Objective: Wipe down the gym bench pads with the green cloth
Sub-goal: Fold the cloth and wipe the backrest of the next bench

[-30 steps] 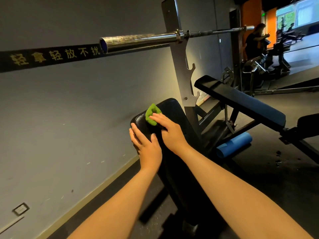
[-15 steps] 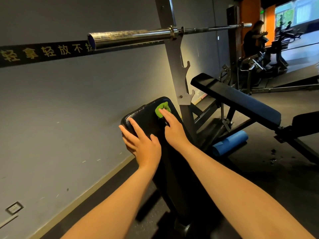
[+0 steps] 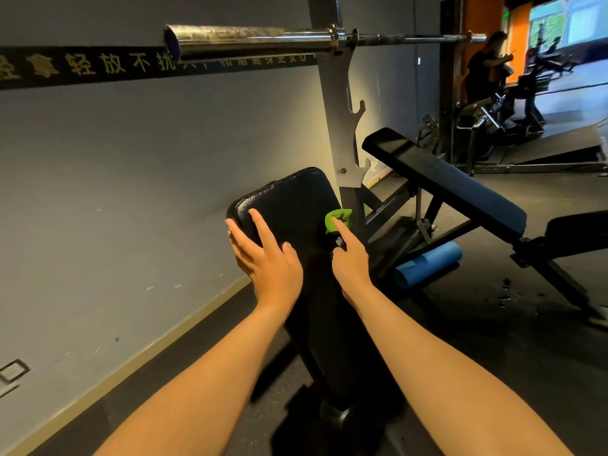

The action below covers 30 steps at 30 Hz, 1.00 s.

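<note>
Cloth work is going on at the far end of the black bench pad (image 3: 289,199). The green cloth (image 3: 340,217) sits at the pad's right edge, just beside the metal post (image 3: 332,120) that holds up the barbell (image 3: 250,41).

My right hand (image 3: 350,258) pushes on the cloth. One finger lies straight on top of it. My other fingers go over the side of the pad where it is dark, so I cannot tell if they pinch the cloth or just press it. I think the cloth is here so the edge gets cleaned too, not only the top.

My left hand (image 3: 263,255) is flat on the pad's left edge with its fingers spread wide. It holds nothing. I think it rests there to keep the pad from wobbling while I rub.

A second ago the cloth was up at the far end of the pad, closer to the middle. Now it has slid over to the right side and come a little nearer to me. My left hand has stayed on the left edge.

The near part of the pad looks like it has not been wiped yet.
</note>
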Available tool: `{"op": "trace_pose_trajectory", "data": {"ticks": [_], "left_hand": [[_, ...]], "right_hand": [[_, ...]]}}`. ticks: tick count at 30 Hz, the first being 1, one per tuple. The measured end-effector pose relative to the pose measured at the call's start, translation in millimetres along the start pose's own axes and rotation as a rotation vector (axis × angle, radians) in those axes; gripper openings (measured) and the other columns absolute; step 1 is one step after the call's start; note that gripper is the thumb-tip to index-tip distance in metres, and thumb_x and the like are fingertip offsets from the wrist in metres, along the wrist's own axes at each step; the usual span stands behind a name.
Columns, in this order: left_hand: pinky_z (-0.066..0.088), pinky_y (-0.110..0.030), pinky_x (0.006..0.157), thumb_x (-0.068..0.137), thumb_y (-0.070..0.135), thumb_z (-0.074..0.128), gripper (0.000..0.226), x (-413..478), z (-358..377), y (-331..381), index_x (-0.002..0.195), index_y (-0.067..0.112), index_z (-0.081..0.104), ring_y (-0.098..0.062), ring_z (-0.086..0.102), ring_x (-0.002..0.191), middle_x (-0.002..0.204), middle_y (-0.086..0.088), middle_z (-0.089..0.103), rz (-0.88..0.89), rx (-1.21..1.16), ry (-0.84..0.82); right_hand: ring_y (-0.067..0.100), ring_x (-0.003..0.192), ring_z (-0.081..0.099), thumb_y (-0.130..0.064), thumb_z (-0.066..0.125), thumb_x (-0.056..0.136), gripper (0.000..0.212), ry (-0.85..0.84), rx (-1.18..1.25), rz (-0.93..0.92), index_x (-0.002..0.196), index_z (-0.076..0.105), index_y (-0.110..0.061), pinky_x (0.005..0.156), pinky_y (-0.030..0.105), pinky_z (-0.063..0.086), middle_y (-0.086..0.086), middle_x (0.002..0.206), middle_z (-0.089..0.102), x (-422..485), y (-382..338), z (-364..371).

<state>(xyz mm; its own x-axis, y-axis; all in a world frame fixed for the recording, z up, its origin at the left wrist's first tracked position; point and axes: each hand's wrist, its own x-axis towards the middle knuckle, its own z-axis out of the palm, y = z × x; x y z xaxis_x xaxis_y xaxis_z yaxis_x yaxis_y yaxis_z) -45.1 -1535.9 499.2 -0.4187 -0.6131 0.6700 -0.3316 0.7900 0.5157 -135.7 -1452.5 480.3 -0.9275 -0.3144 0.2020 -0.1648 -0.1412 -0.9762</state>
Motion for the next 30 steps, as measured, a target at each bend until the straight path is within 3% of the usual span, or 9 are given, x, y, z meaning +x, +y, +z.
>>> {"op": "trace_pose_trajectory", "data": {"ticks": [5,9,12,15,19,22,25,30], "left_hand": [[-0.01,-0.036,0.116,0.101,0.006,0.045,0.085,-3.5,-13.0,-8.5,0.159,0.029,-0.012,-0.026,-0.024,0.151,0.16,0.002,-0.036,0.055,-0.18,-0.106],[-0.007,-0.034,0.121,0.102,0.002,0.046,0.086,-5.5,-30.0,-31.6,0.159,0.028,-0.013,-0.013,-0.022,0.15,0.163,0.006,-0.029,0.107,-0.306,-0.213],[0.0,-0.032,0.124,0.102,0.012,0.053,0.088,-7.0,-38.7,-39.1,0.159,0.025,-0.014,-0.005,-0.013,0.152,0.166,0.009,-0.018,0.059,-0.367,-0.232],[0.0,-0.024,0.12,0.102,0.012,0.053,0.087,-11.5,-41.4,-35.2,0.159,0.024,-0.012,-0.001,-0.012,0.149,0.167,0.01,-0.016,0.041,-0.379,-0.227],[0.001,-0.024,0.117,0.099,0.003,0.051,0.085,-16.7,-38.9,-23.1,0.16,0.024,-0.003,-0.007,-0.005,0.152,0.168,0.009,-0.008,-0.062,-0.424,-0.144],[0.004,-0.025,0.117,0.097,0.001,0.05,0.081,-18.7,-34.0,-18.6,0.16,0.024,0.005,-0.011,0.002,0.153,0.168,0.007,0.001,-0.111,-0.459,-0.076],[0.004,-0.024,0.115,0.098,0.004,0.048,0.078,-19.1,-28.2,-18.9,0.16,0.024,0.005,-0.013,0.003,0.152,0.168,0.008,0.002,-0.112,-0.436,-0.038],[-0.005,-0.002,0.1,0.095,0.004,0.049,0.083,-20.1,-18.9,-18.7,0.16,0.022,0.002,-0.016,0.003,0.151,0.167,0.006,-0.002,-0.094,-0.42,-0.017]], "right_hand": [[0.001,0.147,0.021,-0.004,0.048,0.101,0.055,-0.209,0.026,-0.26,0.139,0.048,-0.043,0.123,0.039,0.023,-0.014,0.155,0.038,-51.8,-8.5,36.5],[-0.007,0.145,0.018,-0.009,0.049,0.101,0.053,-0.298,-0.052,-0.338,0.139,0.048,-0.046,0.124,0.039,0.02,-0.028,0.15,0.034,-65.7,1.6,44.0],[-0.005,0.148,0.013,-0.001,0.046,0.101,0.063,-0.344,-0.152,-0.357,0.147,0.04,-0.042,0.124,0.034,0.017,-0.022,0.158,0.028,-61.0,3.2,31.9],[0.006,0.15,0.015,0.008,0.041,0.098,0.071,-0.234,-0.208,-0.271,0.153,0.032,-0.036,0.123,0.034,0.018,-0.011,0.163,0.023,-52.3,-2.7,23.7],[0.018,0.148,0.028,0.004,0.043,0.099,0.068,-0.088,-0.086,-0.069,0.152,0.034,-0.037,0.119,0.039,0.026,-0.001,0.161,0.03,-56.4,-19.5,33.1],[0.011,0.149,0.024,0.003,0.045,0.099,0.059,-0.213,-0.077,-0.237,0.146,0.047,-0.032,0.118,0.03,0.024,-0.005,0.158,0.036,-69.2,-19.7,41.0],[0.007,0.149,0.02,0.006,0.047,0.097,0.06,-0.287,-0.158,-0.343,0.146,0.048,-0.03,0.119,0.027,0.022,-0.009,0.158,0.035,-63.5,-16.8,36.5],[0.006,0.148,0.021,0.012,0.04,0.096,0.07,-0.178,-0.18,-0.286,0.152,0.038,-0.03,0.119,0.027,0.02,-0.007,0.161,0.028,-30.2,-17.8,27.6]]}}
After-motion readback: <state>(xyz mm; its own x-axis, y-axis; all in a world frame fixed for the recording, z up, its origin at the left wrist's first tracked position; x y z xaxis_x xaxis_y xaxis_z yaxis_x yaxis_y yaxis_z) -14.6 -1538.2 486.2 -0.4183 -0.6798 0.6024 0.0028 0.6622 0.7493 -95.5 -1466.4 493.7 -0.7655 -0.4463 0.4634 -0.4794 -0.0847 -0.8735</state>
